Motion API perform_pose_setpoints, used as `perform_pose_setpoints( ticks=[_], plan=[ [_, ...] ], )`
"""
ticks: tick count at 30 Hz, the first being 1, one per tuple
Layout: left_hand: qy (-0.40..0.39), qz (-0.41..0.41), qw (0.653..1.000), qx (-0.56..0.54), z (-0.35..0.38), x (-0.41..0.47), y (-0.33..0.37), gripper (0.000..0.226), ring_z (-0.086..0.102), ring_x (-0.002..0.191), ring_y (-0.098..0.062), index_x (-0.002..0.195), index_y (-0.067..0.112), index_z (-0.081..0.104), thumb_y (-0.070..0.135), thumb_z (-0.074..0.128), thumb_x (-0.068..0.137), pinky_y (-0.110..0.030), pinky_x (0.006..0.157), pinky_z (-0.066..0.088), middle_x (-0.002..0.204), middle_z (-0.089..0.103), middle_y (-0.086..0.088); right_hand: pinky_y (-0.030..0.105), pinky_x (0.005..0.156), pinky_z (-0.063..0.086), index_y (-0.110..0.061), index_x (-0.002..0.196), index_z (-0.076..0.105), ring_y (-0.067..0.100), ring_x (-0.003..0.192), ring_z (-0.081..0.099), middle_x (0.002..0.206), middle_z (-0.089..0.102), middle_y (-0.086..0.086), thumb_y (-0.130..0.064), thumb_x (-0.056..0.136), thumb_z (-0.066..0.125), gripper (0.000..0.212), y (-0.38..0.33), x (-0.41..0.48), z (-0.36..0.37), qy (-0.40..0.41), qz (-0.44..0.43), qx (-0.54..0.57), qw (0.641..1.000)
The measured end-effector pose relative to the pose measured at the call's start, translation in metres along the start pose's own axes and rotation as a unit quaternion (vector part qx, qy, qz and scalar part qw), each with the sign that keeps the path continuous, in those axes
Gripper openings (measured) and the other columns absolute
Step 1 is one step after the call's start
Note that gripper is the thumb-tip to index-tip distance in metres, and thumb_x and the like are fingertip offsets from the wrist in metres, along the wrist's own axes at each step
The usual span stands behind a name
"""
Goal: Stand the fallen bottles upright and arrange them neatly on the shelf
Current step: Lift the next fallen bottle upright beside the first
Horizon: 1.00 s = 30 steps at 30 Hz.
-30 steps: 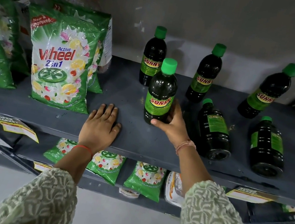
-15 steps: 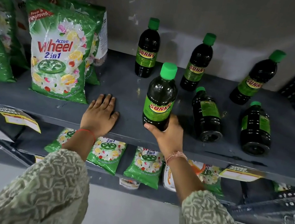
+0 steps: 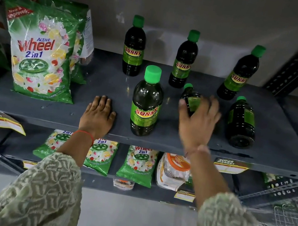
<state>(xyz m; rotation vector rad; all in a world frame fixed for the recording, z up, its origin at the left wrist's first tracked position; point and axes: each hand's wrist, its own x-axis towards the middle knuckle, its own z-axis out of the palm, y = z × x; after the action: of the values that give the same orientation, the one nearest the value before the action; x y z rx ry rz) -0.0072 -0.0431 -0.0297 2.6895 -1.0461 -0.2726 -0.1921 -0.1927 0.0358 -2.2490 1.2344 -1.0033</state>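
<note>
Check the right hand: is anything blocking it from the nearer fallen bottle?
Nothing visible does. The right hand is open and spread directly over the fallen bottle, already covering its lower half. The upright front bottle stands to the left, apart from it, and the other fallen bottle lies to the right, also out of the way.

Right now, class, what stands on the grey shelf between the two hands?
In the head view, one upright dark green-capped Sunny bottle stands between the flat left hand and the reaching right hand.
</note>
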Motion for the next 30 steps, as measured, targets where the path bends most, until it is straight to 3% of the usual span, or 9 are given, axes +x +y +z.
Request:
perform_pose_setpoints(
  ticks=[2, 5, 7, 13, 18, 23, 25, 27, 30],
  plan=[
    [0.008, -0.004, 1.000, -0.002, 0.002, 0.001, 0.002, 0.057, 0.000, 0.146, -0.023, 0.145, 0.008, 0.008, 0.034, 0.023, 0.096, -0.037, 0.120, 0.003, 0.158, 0.004, -0.009, 0.039, 0.099, 0.033, 0.003, 0.126, 0.042, 0.039, 0.124, 0.039, 0.136, 0.042, 0.023, -0.068, 0.075, 0.051, 0.088, 0.011, 0.046, -0.007, -0.103, 0.089, -0.135, 0.981],
    [0.032, -0.003, 0.999, 0.005, 0.004, 0.000, 0.002, 0.057, 0.004, 0.146, -0.025, 0.145, 0.008, 0.011, 0.033, 0.025, 0.096, -0.038, 0.120, 0.006, 0.158, 0.008, -0.011, 0.032, 0.085, 0.045, -0.003, 0.126, 0.047, 0.031, 0.110, 0.057, 0.127, 0.057, 0.015, -0.060, 0.062, 0.072, 0.089, 0.026, 0.073, 0.002, -0.296, 0.216, -0.087, 0.927],
    [0.036, -0.005, 0.999, 0.008, 0.005, 0.000, 0.001, 0.057, 0.005, 0.146, -0.024, 0.145, 0.008, 0.012, 0.033, 0.025, 0.096, -0.038, 0.120, 0.007, 0.157, 0.009, -0.010, 0.031, 0.081, 0.050, -0.005, 0.120, 0.052, 0.029, 0.101, 0.063, 0.119, 0.064, 0.012, -0.053, 0.056, 0.078, 0.084, 0.034, 0.069, 0.010, -0.268, 0.233, -0.032, 0.934],
    [0.041, -0.007, 0.999, 0.021, 0.006, 0.000, 0.003, 0.057, 0.005, 0.146, -0.023, 0.145, 0.009, 0.011, 0.033, 0.025, 0.095, -0.036, 0.120, 0.007, 0.158, 0.009, -0.009, 0.047, 0.090, 0.047, 0.005, 0.113, 0.041, 0.039, 0.108, 0.053, 0.112, 0.056, 0.024, -0.046, 0.058, 0.080, 0.084, 0.025, 0.033, 0.037, 0.013, 0.130, 0.181, 0.975],
    [0.041, -0.008, 0.999, 0.022, 0.004, -0.001, 0.003, 0.056, 0.005, 0.146, -0.023, 0.145, 0.010, 0.011, 0.033, 0.025, 0.095, -0.036, 0.120, 0.007, 0.158, 0.009, -0.008, 0.047, 0.099, 0.043, 0.005, 0.125, 0.038, 0.037, 0.115, 0.048, 0.120, 0.049, 0.024, -0.038, 0.057, 0.084, 0.093, 0.028, 0.024, 0.051, -0.003, 0.075, 0.194, 0.978],
    [0.039, -0.008, 0.999, 0.019, 0.003, -0.002, 0.004, 0.056, 0.005, 0.146, -0.023, 0.145, 0.010, 0.012, 0.033, 0.025, 0.096, -0.037, 0.120, 0.007, 0.158, 0.009, -0.009, 0.025, 0.093, 0.039, 0.000, 0.130, 0.033, 0.030, 0.112, 0.048, 0.127, 0.036, 0.019, -0.017, 0.056, 0.083, 0.091, 0.031, 0.021, 0.052, -0.027, 0.079, 0.210, 0.974],
    [0.039, -0.009, 0.999, 0.019, 0.002, -0.003, 0.004, 0.056, 0.005, 0.146, -0.024, 0.145, 0.010, 0.012, 0.033, 0.025, 0.096, -0.037, 0.120, 0.007, 0.158, 0.009, -0.009, 0.035, 0.106, 0.033, -0.005, 0.139, 0.026, 0.031, 0.124, 0.041, 0.134, 0.037, 0.017, -0.011, 0.055, 0.081, 0.100, 0.031, 0.022, 0.050, -0.031, 0.098, 0.239, 0.966],
    [0.037, -0.012, 0.999, 0.021, 0.002, -0.003, 0.006, 0.056, 0.005, 0.146, -0.023, 0.145, 0.010, 0.011, 0.033, 0.025, 0.096, -0.037, 0.120, 0.007, 0.158, 0.009, -0.008, 0.057, 0.113, 0.019, -0.011, 0.145, 0.014, 0.030, 0.136, 0.028, 0.144, 0.032, 0.014, -0.017, 0.055, 0.084, 0.115, 0.030, 0.018, 0.048, -0.028, 0.114, 0.252, 0.960],
    [0.035, -0.013, 0.999, 0.022, 0.001, -0.003, 0.007, 0.056, 0.005, 0.146, -0.023, 0.145, 0.011, 0.011, 0.033, 0.025, 0.096, -0.036, 0.120, 0.006, 0.158, 0.009, -0.008, 0.057, 0.108, 0.018, -0.014, 0.146, 0.009, 0.033, 0.136, 0.023, 0.145, 0.027, 0.017, -0.041, 0.050, 0.087, 0.127, 0.026, 0.011, 0.049, -0.014, 0.128, 0.183, 0.975]
  ],
)
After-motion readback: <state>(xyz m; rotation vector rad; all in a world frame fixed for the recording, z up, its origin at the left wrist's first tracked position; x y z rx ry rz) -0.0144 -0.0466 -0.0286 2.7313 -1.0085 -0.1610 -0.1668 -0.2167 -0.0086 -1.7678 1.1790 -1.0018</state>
